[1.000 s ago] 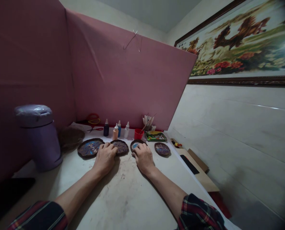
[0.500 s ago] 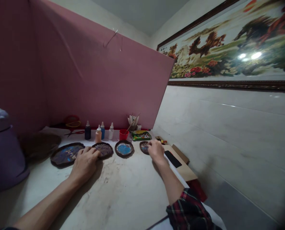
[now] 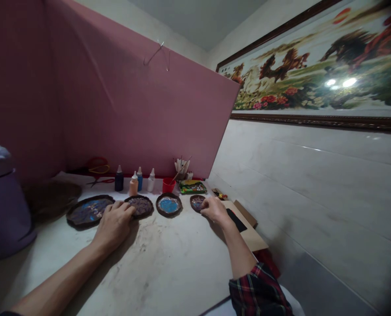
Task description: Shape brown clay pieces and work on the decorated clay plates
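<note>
Several dark, rough-edged painted discs lie in a row on the pale table [image 3: 169,267]. My left hand [image 3: 114,223] rests on the near edge of the second disc [image 3: 140,205], fingers curled over its rim, with the large disc [image 3: 89,210] just to its left. My right hand [image 3: 215,210] grips the near right edge of the small rightmost disc [image 3: 197,202]. Between my hands lies a disc with a blue centre [image 3: 169,204], untouched.
Small paint bottles [image 3: 134,181], a red cup [image 3: 168,184] with brushes and a green box [image 3: 192,187] stand behind the discs. Scissors [image 3: 100,181] lie at the back. A lilac bin [image 3: 1,197] is at left. Pink boards wall the back; a cardboard piece [image 3: 248,228] lies right.
My right hand left the blue-centred disc and moved right to the small disc, then settled lower on its edge. The view swung right. My left hand stays on the second disc.
</note>
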`<state>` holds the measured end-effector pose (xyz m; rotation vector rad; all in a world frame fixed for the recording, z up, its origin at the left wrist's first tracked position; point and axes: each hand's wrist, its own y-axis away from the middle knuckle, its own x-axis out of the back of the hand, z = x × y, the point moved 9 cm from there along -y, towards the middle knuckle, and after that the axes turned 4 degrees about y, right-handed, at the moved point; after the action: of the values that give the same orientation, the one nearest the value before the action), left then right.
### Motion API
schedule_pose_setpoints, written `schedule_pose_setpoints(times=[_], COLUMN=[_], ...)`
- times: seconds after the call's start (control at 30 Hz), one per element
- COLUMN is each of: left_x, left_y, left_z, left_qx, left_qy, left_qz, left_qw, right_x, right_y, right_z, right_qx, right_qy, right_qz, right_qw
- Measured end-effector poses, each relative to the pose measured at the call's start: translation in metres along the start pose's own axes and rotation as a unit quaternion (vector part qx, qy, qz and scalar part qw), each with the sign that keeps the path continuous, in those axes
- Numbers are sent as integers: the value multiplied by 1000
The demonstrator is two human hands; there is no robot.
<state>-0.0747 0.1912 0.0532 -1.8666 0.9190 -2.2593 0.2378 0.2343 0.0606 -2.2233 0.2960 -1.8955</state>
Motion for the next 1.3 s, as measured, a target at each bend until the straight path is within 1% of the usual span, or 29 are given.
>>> schedule_pose_setpoints(times=[0.2,0.47,0.8,0.93,1.03,1.1,1.17,1.23,1.3], left_x=[1,3,3,4,3,1,-1,-3,-3], left_y=[1,0,0,0,0,0,0,0,1], left_z=[-1,1,1,3,2,0,-1,-2,-3], left_qx=[-1,-3,3,1,0,-1,-1,-1,-3], left_qy=[3,11,5,4,3,2,4,8,11], left_qz=[7,16,16,14,12,12,12,11,10], left_qw=[1000,1000,1000,1000,1000,1000,1000,1000,1000], right_x=[-2,-2,-12,-16,-12,-6,-3,-5,-11], right_y=[3,2,-1,-6,-11,-13,-12,-8,-4], right_z=[-8,-15,-49,-57,-46,-25,1,23,36], right_qx=[31,45,67,64,31,-28,-103,-162,-197], right_qy=[24,37,0,-18,-33,-37,-36,-34,-35], right_qz=[-4,6,58,56,53,63,65,50,31], right_qw=[999,998,996,996,998,997,992,985,979])
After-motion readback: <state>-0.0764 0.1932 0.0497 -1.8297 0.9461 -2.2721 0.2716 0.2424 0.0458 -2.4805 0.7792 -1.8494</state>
